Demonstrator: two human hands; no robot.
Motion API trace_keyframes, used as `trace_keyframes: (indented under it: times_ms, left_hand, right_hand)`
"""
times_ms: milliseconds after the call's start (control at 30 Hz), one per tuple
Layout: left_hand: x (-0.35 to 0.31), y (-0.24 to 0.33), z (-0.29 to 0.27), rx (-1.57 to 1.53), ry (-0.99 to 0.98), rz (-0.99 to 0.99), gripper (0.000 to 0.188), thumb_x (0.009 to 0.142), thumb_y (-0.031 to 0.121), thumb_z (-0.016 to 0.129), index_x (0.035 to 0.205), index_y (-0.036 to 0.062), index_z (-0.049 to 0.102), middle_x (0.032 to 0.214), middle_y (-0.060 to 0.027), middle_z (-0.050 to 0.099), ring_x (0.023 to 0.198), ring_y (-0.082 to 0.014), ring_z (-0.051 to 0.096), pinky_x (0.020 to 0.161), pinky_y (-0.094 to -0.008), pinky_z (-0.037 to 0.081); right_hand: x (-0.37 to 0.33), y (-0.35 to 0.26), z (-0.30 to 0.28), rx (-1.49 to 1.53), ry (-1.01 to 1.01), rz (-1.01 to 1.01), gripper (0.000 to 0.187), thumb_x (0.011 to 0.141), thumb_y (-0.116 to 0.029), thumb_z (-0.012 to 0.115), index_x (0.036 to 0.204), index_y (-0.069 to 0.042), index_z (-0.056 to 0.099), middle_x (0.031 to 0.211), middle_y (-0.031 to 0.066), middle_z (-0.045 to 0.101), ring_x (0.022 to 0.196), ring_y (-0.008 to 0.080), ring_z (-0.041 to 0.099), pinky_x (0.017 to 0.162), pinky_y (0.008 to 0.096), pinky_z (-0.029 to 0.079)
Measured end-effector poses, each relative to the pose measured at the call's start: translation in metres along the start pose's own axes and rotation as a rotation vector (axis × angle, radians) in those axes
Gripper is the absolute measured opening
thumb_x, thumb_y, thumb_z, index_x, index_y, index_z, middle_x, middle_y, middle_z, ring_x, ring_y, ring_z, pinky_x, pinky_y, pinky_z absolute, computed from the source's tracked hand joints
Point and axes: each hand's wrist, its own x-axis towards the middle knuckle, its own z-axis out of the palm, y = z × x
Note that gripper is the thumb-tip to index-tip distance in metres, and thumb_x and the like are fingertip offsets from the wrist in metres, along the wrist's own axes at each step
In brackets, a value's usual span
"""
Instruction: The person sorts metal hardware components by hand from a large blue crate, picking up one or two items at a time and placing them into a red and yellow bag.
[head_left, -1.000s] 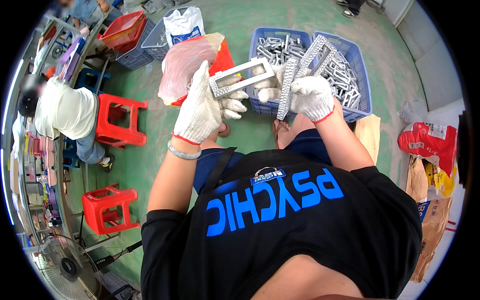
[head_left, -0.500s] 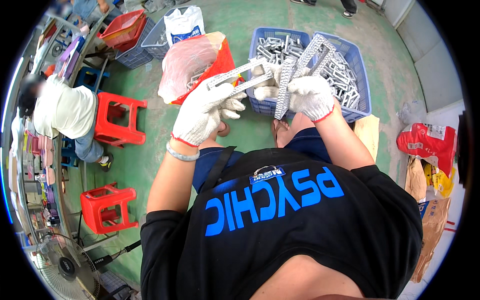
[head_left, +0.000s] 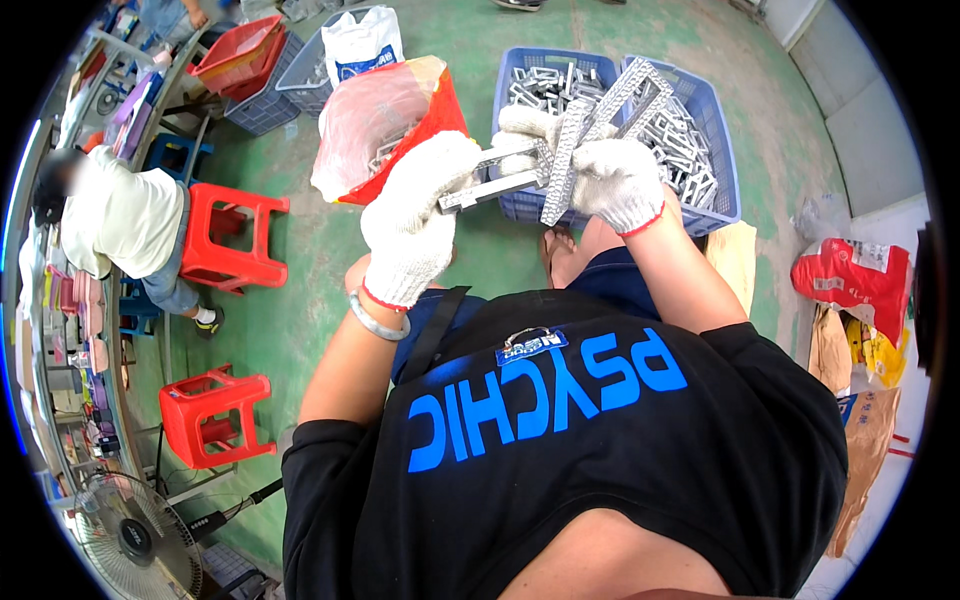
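Observation:
My left hand (head_left: 415, 225), in a white knit glove, is closed on the near end of a silver rectangular metal frame (head_left: 495, 191). The far end of that frame meets other textured frames. My right hand (head_left: 622, 180), gloved too, grips several rectangular metal frames (head_left: 567, 160) that cross each other at angles. White glove fingers (head_left: 525, 122) show behind the frames on their left side; the metal partly covers them. Just beyond my hands are two blue plastic crates (head_left: 728, 150) full of similar silver metal pieces (head_left: 688, 165).
A red-and-yellow sack (head_left: 440, 105) with a clear liner stands left of the crates. Red stools (head_left: 235, 235), a seated person (head_left: 125, 215), a cluttered workbench and a fan (head_left: 135, 538) line the left. Red packaging (head_left: 850, 285) lies at the right by the wall.
My left hand has turned and brought its frame rightward and lower, up against the frames in my right hand. My right hand has barely shifted.

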Motion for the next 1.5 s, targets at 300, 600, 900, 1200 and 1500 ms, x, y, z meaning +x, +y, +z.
trace_keyframes:
  times_ms: [300,600,900,1200,1500]
  left_hand:
    - [-0.011,-0.006,0.004,-0.193,0.015,-0.193,0.035,0.081,-0.013,0.064,0.113,-0.0008,0.067,0.107,-0.0128,0.069,0.099,-0.0232,0.069,0.082,-0.0327,0.059]
    - [-0.006,-0.088,-0.037,-0.735,0.306,-0.979,0.018,0.091,0.008,0.062,0.105,-0.0034,0.063,0.088,-0.0147,0.068,0.075,-0.0243,0.068,0.063,-0.0354,0.057]
    - [0.061,-0.128,-0.030,-0.529,0.179,-0.967,0.025,0.091,0.011,0.067,0.114,0.0031,0.059,0.102,-0.0127,0.065,0.090,-0.0264,0.066,0.081,-0.0399,0.057]
    - [0.033,-0.005,0.037,-0.248,-0.506,-0.991,0.053,0.084,0.049,0.073,0.100,-0.0004,0.070,0.086,-0.0090,0.069,0.076,-0.0164,0.066,0.070,-0.0291,0.053]
    - [0.030,-0.002,0.043,-0.223,-0.424,-0.736,0.033,0.089,0.034,0.068,0.105,0.0055,0.071,0.090,-0.0099,0.070,0.083,-0.0191,0.065,0.075,-0.0334,0.050]
  right_hand:
    - [-0.001,-0.002,-0.008,-0.068,0.062,0.041,0.082,0.075,-0.018,0.072,0.139,0.018,0.036,0.138,0.0284,0.048,0.128,0.0398,0.049,0.111,0.0493,0.037]
    - [-0.008,0.005,-0.016,0.141,0.291,-0.068,0.061,0.069,-0.003,0.064,0.125,0.017,0.047,0.116,0.0256,0.057,0.111,0.0427,0.056,0.100,0.0540,0.048]
    - [-0.001,0.011,-0.017,0.210,0.272,-0.051,0.046,0.081,-0.009,0.065,0.118,0.014,0.053,0.108,0.0239,0.061,0.104,0.0377,0.059,0.096,0.0488,0.049]
    - [-0.005,0.013,-0.024,0.047,0.355,-0.128,0.033,0.086,-0.001,0.061,0.117,0.010,0.057,0.106,0.0214,0.065,0.097,0.0314,0.066,0.090,0.0414,0.054]
    - [0.005,0.022,-0.003,-0.044,0.353,-0.138,0.031,0.086,0.004,0.063,0.116,0.004,0.061,0.103,0.0129,0.068,0.091,0.0215,0.068,0.081,0.0320,0.055]
